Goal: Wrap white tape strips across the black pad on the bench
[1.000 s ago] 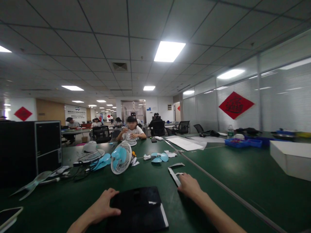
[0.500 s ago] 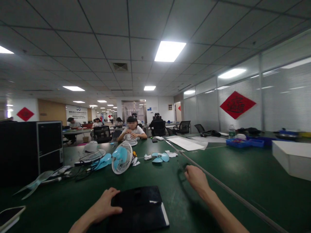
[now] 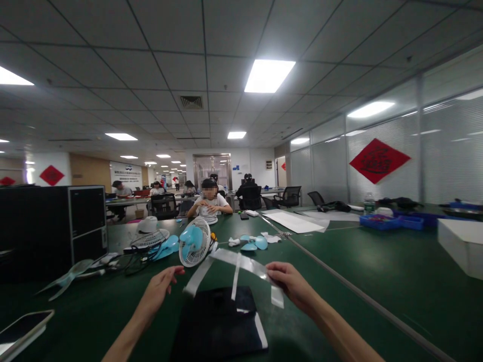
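My right hand (image 3: 285, 281) pinches a long, glossy strip of clear tape (image 3: 241, 261) that spans the air above a black flat case (image 3: 221, 322). Narrower pieces hang from the strip, and its far left end droops near my left hand (image 3: 164, 284). The left hand's fingers are stretched out, holding nothing, with a small gap to the tape. The black case lies flat on the green table in front of me and has a white strip along its right edge. Past the tape stands a white fan grille with blue blades (image 3: 195, 241).
Loose blue fan blades (image 3: 254, 244) lie farther back. A black computer tower (image 3: 87, 221) and a phone (image 3: 28, 327) are on the left. Blue trays (image 3: 379, 221) and a white box (image 3: 460, 246) are on the right. A person (image 3: 211, 201) sits opposite.
My right hand has come left and nearer, bringing the clear tape over the black case. My left hand has let go of the case and risen. The view has turned slightly left.
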The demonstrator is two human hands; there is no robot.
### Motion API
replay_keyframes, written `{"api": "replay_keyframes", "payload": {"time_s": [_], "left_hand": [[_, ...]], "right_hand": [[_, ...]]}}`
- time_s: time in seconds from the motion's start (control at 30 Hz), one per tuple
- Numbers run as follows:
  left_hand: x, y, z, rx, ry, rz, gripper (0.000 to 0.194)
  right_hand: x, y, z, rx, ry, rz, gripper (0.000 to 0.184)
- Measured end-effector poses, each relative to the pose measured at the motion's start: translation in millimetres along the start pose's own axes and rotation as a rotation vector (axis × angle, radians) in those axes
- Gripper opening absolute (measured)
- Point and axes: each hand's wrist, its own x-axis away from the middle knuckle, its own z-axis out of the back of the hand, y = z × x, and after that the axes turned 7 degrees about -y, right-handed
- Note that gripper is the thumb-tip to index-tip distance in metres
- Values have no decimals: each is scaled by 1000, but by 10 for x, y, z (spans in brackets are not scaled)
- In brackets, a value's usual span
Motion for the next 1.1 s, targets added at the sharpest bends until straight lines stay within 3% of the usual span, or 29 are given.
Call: {"api": "replay_keyframes", "payload": {"time_s": [0.17, 0.27, 0.37, 0.53, 0.77, 1.1], "left_hand": [[218, 196, -144, 283, -405, 94, 69], [283, 242, -239, 268, -545, 62, 59], [297, 280, -298, 184, -579, 39, 52], [304, 284, -289, 180, -590, 122, 46], [321, 112, -243, 178, -763, 278, 34], [260, -81, -284, 62, -802, 375, 26]], "right_hand": [[40, 34, -209, 24, -138, -67, 22], [40, 62, -248, 58, -163, -96, 20], [20, 119, -246, 86, -141, -130, 19], [11, 186, -251, 122, -148, -185, 17], [66, 202, -322, 188, -236, -303, 12], [30, 403, -325, 390, -242, -309, 13]]}}
